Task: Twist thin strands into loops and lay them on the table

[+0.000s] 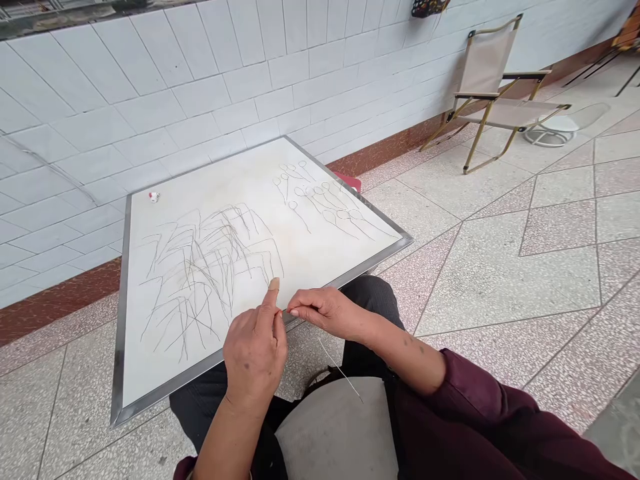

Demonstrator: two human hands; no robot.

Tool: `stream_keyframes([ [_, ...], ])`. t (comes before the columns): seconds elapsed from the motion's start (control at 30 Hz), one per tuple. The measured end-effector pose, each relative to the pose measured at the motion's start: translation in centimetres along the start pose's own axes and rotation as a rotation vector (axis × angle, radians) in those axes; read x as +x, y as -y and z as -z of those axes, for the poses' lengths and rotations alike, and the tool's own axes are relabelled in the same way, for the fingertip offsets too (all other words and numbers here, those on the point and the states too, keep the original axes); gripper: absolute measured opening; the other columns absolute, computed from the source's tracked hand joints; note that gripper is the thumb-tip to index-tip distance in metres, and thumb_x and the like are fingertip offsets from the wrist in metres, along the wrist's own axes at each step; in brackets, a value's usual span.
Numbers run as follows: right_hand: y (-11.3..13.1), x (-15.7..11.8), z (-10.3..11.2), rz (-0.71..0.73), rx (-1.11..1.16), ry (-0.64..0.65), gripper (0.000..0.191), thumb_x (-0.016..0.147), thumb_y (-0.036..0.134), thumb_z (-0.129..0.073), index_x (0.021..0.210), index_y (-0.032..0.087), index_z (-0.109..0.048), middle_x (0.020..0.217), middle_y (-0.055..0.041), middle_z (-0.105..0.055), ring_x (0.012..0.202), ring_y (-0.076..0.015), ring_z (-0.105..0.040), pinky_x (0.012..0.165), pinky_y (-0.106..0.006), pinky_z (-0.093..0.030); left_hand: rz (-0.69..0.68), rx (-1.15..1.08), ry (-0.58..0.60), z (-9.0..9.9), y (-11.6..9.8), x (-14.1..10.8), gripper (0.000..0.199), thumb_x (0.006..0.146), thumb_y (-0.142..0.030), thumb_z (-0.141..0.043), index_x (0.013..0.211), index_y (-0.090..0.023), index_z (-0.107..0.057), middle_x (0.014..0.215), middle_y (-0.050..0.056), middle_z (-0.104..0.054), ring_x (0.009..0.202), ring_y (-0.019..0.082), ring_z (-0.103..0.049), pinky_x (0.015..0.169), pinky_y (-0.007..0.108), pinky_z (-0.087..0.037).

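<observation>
My left hand (255, 353) is closed in a pinch at the near edge of the table, its index finger stretched forward with a tan covering on the tip. Beside it, my right hand (327, 311) pinches with thumb and fingers, the fingertips of both hands almost meeting. A thin wire (341, 371) slants down over my lap, in line with the pinched fingertips; its upper end is hidden by my hands. Bent, hooked wires (200, 260) lie in a tangled spread on the left of the white tabletop. Several wires with looped ends (320, 193) lie at the far right.
The metal-edged table (345, 267) stands against a white tiled wall (200, 87). A small red-and-white object (154, 197) sits near its far left corner. A folding chair (493, 100) is at the back right, and something red (349, 180) shows behind the table.
</observation>
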State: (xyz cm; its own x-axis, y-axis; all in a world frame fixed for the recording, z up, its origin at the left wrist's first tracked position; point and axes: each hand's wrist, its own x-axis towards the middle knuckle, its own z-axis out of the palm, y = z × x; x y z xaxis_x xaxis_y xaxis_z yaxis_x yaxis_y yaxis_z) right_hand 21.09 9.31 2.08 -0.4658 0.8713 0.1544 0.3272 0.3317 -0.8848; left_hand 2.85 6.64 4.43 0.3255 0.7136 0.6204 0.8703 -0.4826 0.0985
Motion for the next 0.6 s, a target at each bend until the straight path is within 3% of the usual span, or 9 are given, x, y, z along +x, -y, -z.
stream_keyframes([
  [0.13,-0.2,-0.1,-0.1,0.011,0.063,-0.015,0.016,0.097,0.027,-0.052,0.096,0.019,-0.066,0.081,0.0018,-0.066,0.070,-0.0106,-0.055,0.066,-0.022,-0.039,-0.058,-0.066,-0.018,-0.1,-0.1,0.3,0.052,0.090,-0.009,-0.057,0.141,-0.020,-0.049,0.078,-0.003,-0.074,0.068,0.014,-0.067,0.100,0.041,-0.048],
  [0.2,-0.2,-0.1,-0.2,0.012,0.093,-0.024,0.016,0.097,0.029,-0.053,0.095,0.019,-0.066,0.081,0.0020,-0.065,0.070,-0.0104,-0.054,0.066,-0.021,-0.040,-0.052,-0.083,-0.018,0.0,-0.1,0.4,0.054,0.090,-0.008,-0.057,0.142,-0.021,-0.048,0.077,-0.004,-0.074,0.065,0.013,-0.065,0.106,0.046,-0.043],
  [0.4,-0.1,-0.2,0.3,-0.004,0.089,-0.016,0.017,0.097,0.029,-0.053,0.095,0.019,-0.066,0.078,0.0024,-0.063,0.067,-0.0099,-0.051,0.063,-0.022,-0.037,-0.037,-0.120,0.019,0.1,-0.1,0.5,0.051,0.093,-0.011,-0.053,0.142,-0.023,-0.047,0.078,-0.004,-0.073,0.066,0.013,-0.065,0.108,0.048,-0.041],
  [0.6,0.3,-0.5,1.1,-0.028,0.113,0.032,0.017,0.097,0.029,-0.053,0.091,0.019,-0.065,0.071,0.0043,-0.055,0.063,-0.0089,-0.045,0.060,-0.021,-0.033,-0.023,-0.093,0.034,-0.1,-0.2,0.2,0.045,0.092,-0.010,-0.054,0.136,-0.018,-0.053,0.075,-0.003,-0.072,0.067,0.013,-0.064,0.107,0.046,-0.043],
])
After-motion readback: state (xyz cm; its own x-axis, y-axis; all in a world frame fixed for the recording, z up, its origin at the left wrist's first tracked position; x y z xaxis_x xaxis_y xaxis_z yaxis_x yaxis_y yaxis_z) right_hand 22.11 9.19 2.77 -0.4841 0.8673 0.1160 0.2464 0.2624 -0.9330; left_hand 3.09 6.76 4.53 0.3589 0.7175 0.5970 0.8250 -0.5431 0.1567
